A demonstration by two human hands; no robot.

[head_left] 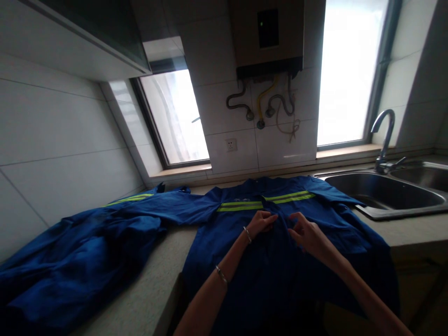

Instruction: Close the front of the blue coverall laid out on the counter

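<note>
A blue work jacket (241, 252) with yellow-green stripes across the chest lies spread front up, its collar toward the wall and its lower part hanging over the counter's front edge. My left hand (262, 221), with two bracelets on the wrist and forearm, is closed on the jacket's front opening just below the stripes. Right beside it, my right hand (308, 233) hovers at the other side of that opening, thumb and index finger curved with a gap between them. Its lower fingers are partly hidden in shadow.
Another blue garment with yellow-green stripes (101, 252) lies crumpled on the counter (168, 261) at the left. A steel sink (381, 214) with a tall faucet (385, 140) is at the right. On the wall hang a water heater (269, 37) and a socket (231, 144) between two windows.
</note>
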